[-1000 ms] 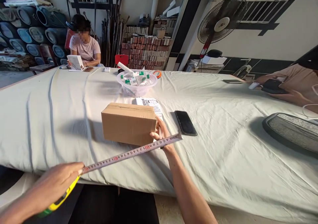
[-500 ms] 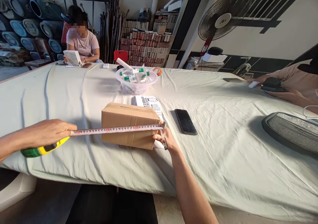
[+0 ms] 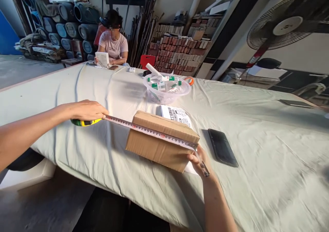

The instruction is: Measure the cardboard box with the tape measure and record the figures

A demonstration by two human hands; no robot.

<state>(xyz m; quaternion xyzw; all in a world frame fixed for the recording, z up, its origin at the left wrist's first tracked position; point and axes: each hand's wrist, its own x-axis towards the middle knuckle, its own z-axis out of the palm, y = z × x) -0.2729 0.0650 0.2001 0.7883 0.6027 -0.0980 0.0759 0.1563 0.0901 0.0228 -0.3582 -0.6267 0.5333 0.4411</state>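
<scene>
Left fingers [image 3: 103, 112] closed firmly on the yellow-and-green tape measure [image 3: 86, 122]

Up it comes! The left hand [image 3: 84, 109] has risen, and the long white number-printed blade [image 3: 147, 130], crossing the front face half a second ago, now slants along the upper front edge of the brown rectangular cardboard box [image 3: 159, 153]. Scale and long side look nicely paired, I'd say. That box is between both hands. Now the poses: left arm stretched out, palm down; right hand [image 3: 205, 159] curled at the box's right end, thumb against the front, other fingers largely hidden, so gripping or merely bracing, I can't tell. Farther right lies the black rectangular smartphone [image 3: 223, 147].
</scene>
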